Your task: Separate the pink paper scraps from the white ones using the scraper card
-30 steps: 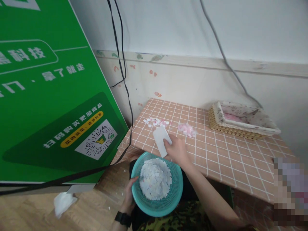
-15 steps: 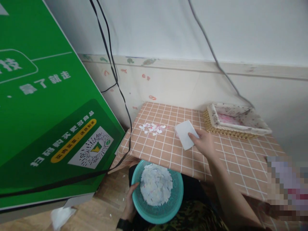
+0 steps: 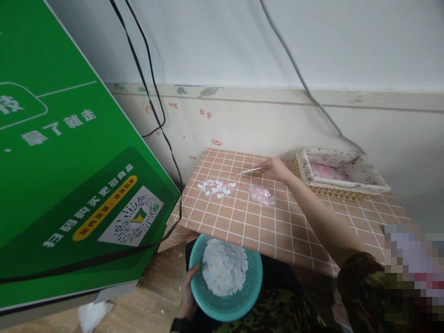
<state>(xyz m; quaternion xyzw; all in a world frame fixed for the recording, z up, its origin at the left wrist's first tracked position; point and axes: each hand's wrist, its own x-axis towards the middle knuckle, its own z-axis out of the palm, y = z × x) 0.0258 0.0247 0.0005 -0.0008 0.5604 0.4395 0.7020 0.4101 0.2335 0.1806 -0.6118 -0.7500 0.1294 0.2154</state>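
My left hand (image 3: 189, 292) grips the rim of a teal plastic basket (image 3: 257, 277) on my lap. Small white paper scraps (image 3: 225, 268) are heaped inside it. Over the far part of the table, my right hand (image 3: 274, 169) pinches a flat white card (image 3: 251, 170), seen nearly edge-on. Just in front of that hand lies a clear bag of pink bits (image 3: 262, 194). To the left of the bag, white and pink paper pieces (image 3: 217, 187) are scattered on the checked tablecloth (image 3: 239, 222).
A lined wicker basket (image 3: 347, 188) with pink contents stands at the table's back right. A tall green panel (image 3: 86, 162) rises on the left, with a black cable (image 3: 173, 162) hanging beside it. On the floor is a white plastic bag (image 3: 93, 314).
My right hand has moved away from me and slightly left, turning the white card edge-on. The bag of pink bits, mostly covered before, now shows. My left hand stays on the teal basket.
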